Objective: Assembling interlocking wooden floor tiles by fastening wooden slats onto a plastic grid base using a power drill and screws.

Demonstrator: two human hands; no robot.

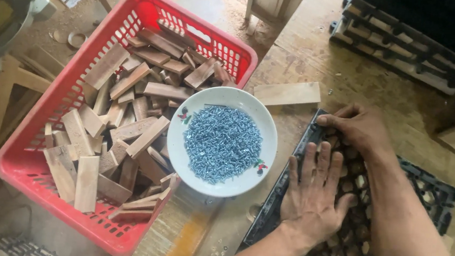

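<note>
From the head camera I see both hands down on a black plastic grid panel (430, 190) that lies flat on the wooden worktop (311, 53). My left hand (313, 198) is spread open, palm pressed onto the grid near its left edge, gripping nothing. My right hand (356, 125) is curled over the panel's upper left corner, fingers hooked at the rim; I cannot tell whether it truly clamps the edge or only rests there.

Just left of the panel sits a white bowl (181, 151) heaped with small silvery screws (221, 144), perched on the rim of a red plastic crate (32, 166) full of short wooden offcuts (101, 133). A loose flat wood strip (288, 92) lies near the right hand. More black grid panels (405, 44) are stacked at the far right.

I judge the step in hand to be seating or squaring the panel on the worktop. Any further move calls for steady downward pressure, and care not to knock the bowl.
</note>
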